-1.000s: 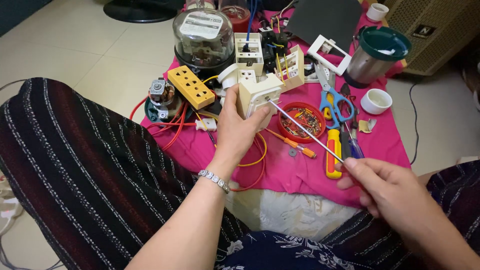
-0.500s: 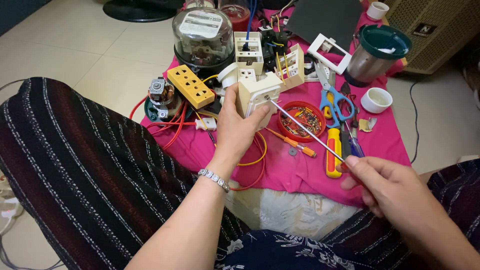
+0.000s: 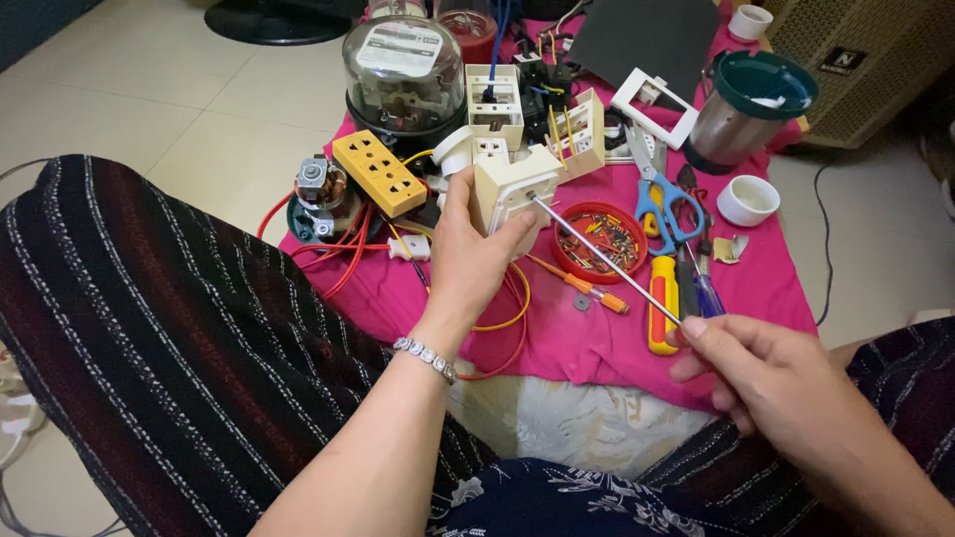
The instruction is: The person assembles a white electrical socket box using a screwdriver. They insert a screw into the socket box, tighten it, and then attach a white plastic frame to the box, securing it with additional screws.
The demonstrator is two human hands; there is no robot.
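A pink cloth point(image 3: 607, 343) covers the tiled floor point(image 3: 149, 99). On the cloth lie a yellow socket strip point(image 3: 378, 173), blue-handled scissors point(image 3: 662, 199), a red dish point(image 3: 600, 240) and a yellow-handled screwdriver point(image 3: 663, 303).

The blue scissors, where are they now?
In the head view, the blue scissors lie on the pink cloth, right of the red dish and above the yellow screwdriver.

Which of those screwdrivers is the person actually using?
The long bare-shafted screwdriver in the right hand, tip at the cream socket box; the yellow-handled and orange ones lie on the cloth.
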